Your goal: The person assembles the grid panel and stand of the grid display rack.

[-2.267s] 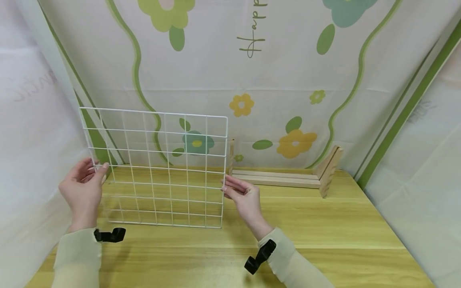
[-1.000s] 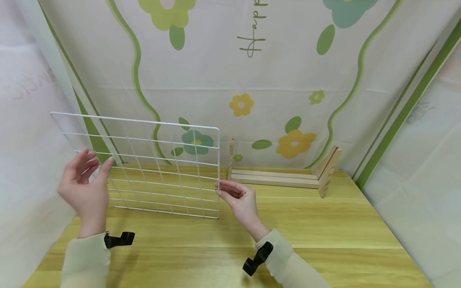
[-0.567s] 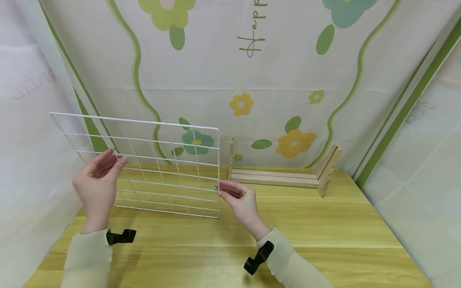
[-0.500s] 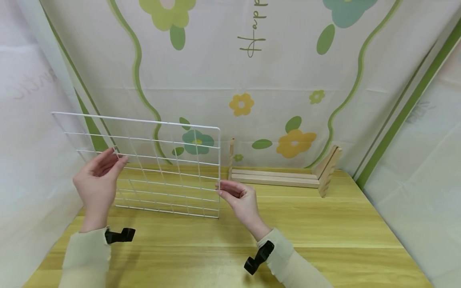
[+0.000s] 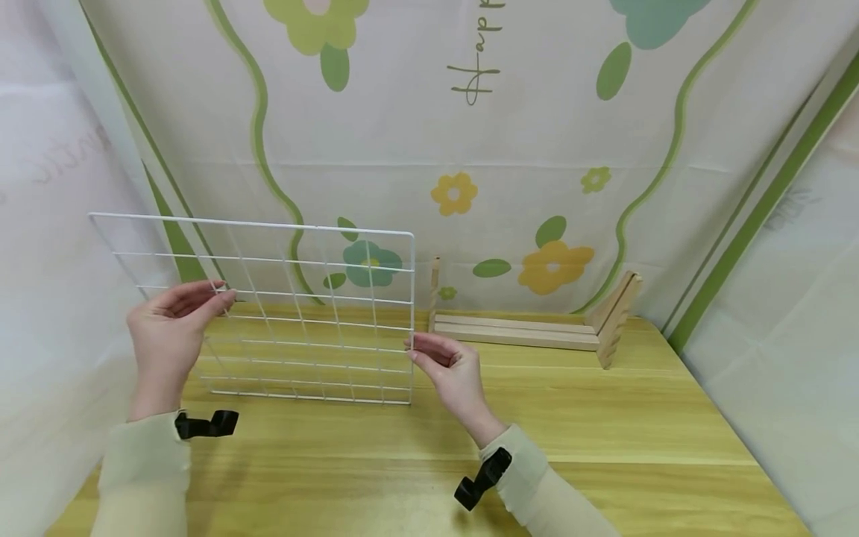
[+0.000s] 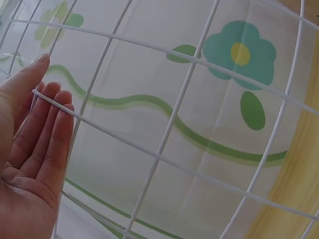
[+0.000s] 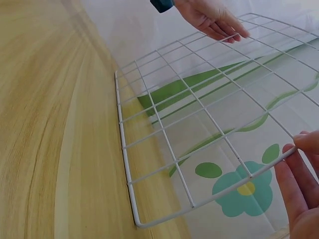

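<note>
White wire: holding grid (image 5: 302, 321) tilted, seemingly resting its lower edge on table (image 5: 349, 477), left of wooden stand (image 5: 517, 336); pinching right edge in right hand (image 5: 456, 377), wire near left edge in left hand (image 5: 168, 335), fingers narrow. Apparently positioning; next, likely calling for even grip.

cream sleeves (image 5: 144, 470); black wrist mounts (image 5: 223, 423)

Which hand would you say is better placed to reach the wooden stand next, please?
Probably the right hand: it pinches the wire grid at the edge nearest the wooden stand; the left hand is farther away.
</note>
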Action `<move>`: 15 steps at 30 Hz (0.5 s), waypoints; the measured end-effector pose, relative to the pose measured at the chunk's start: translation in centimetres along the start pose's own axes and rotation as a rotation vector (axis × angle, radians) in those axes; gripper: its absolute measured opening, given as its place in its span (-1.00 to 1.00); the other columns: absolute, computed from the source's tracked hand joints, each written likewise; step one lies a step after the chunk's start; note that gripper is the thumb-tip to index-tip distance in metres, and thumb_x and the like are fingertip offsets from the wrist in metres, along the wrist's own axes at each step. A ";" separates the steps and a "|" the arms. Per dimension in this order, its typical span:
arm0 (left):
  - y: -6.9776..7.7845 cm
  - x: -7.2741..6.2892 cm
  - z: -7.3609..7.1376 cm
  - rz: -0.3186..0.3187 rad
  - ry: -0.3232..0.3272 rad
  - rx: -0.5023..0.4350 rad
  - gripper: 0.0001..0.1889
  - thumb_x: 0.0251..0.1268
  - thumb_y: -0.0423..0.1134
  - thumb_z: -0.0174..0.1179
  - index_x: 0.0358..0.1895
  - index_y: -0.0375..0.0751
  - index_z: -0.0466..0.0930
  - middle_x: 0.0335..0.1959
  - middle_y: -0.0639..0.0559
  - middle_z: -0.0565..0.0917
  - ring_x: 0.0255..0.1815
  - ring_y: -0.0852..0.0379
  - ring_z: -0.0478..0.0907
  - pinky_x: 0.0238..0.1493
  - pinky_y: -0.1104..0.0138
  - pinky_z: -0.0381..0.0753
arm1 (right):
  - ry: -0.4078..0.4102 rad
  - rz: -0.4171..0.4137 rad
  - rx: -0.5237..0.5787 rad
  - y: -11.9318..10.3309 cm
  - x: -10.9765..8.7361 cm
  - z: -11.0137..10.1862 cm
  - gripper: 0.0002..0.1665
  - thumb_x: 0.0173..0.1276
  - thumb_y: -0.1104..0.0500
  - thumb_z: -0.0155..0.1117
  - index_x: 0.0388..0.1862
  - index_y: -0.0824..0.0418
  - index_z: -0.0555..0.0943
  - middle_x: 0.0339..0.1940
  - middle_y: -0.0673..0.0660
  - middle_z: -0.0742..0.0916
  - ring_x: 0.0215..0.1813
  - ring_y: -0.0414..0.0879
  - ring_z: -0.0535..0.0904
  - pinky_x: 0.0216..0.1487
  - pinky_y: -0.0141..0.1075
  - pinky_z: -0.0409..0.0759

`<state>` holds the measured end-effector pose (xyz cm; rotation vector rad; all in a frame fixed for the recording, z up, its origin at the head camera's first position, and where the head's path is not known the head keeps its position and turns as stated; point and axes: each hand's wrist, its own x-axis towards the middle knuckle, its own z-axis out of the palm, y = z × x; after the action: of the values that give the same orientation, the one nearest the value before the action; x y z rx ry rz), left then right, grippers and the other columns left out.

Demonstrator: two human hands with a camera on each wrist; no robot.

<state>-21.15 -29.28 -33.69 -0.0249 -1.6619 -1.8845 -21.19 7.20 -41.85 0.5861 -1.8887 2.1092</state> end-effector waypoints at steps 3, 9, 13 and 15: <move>0.0 0.1 0.2 0.013 -0.008 -0.012 -0.67 -0.01 -0.57 0.54 -0.13 -0.60 0.70 -0.31 -0.07 0.80 -0.39 0.13 0.75 -0.29 0.48 0.71 | -0.004 0.008 0.000 0.1 0.0 -0.1 -0.72 0.28 0.43 0.46 -0.02 0.44 0.72 -0.11 0.27 0.79 -0.09 -0.01 0.78 -0.04 -0.23 0.73; -0.1 0.2 0.2 0.034 -0.015 -0.005 -0.68 -0.01 -0.58 0.53 -0.15 -0.60 0.69 -0.32 -0.07 0.79 -0.42 0.13 0.73 -0.31 0.49 0.70 | -0.023 0.056 -0.012 0.6 -0.1 -1.0 -0.74 0.25 0.43 0.49 -0.06 0.39 0.75 -0.13 0.25 0.80 -0.11 0.01 0.78 -0.06 -0.21 0.74; -0.1 0.3 0.2 0.035 -0.024 -0.017 -0.68 -0.01 -0.59 0.53 -0.16 -0.61 0.68 -0.33 -0.07 0.78 -0.43 0.13 0.72 -0.33 0.49 0.70 | -0.042 0.111 -0.019 1.0 -0.2 -2.2 -0.71 0.26 0.38 0.51 -0.03 0.38 0.74 -0.10 0.23 0.80 -0.08 0.04 0.77 -0.03 -0.17 0.74; -0.1 0.3 0.2 0.027 -0.025 -0.018 -0.68 -0.01 -0.59 0.53 -0.16 -0.60 0.68 -0.33 -0.07 0.78 -0.44 0.13 0.72 -0.33 0.48 0.70 | -0.041 0.128 -0.036 1.2 -0.3 -3.1 -0.70 0.26 0.33 0.53 -0.03 0.36 0.75 -0.09 0.23 0.80 -0.07 0.04 0.77 -0.03 -0.18 0.73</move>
<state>-21.48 -29.23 -33.67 -0.0780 -1.6532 -1.8861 -21.87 10.16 -43.35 0.5174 -2.0325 2.1511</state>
